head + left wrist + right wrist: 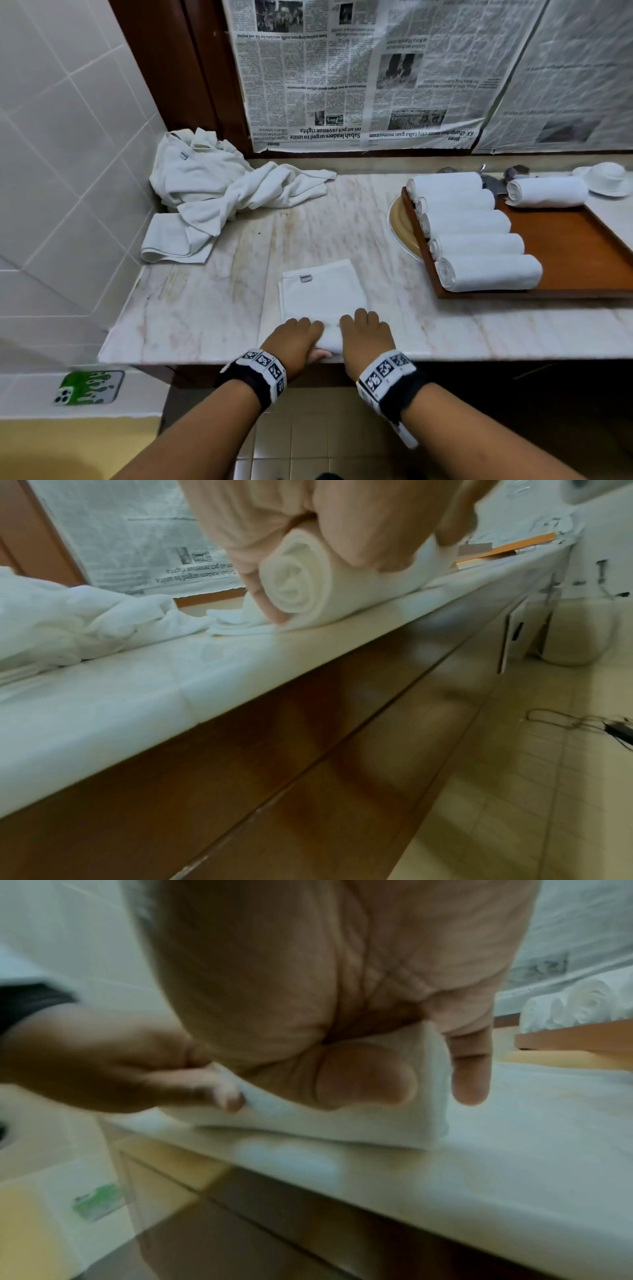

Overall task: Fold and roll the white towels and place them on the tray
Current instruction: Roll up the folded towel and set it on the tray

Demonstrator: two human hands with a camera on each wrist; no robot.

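Head view: towel [323,294] at surface [205,308] front edge, near end coiled. Left hand [297,339] and right hand [367,334] curled over roll. Best rolled tight, pressure even, edges aligned, toward far edge. Tray [582,246] right.

1. Folded white towel [323,298]: flat on counter, near end partly rolled.
2. Six rolled towels [479,245]: lying on wooden tray [582,246].
3. Crumpled towel pile [219,185]: counter's far-left corner.
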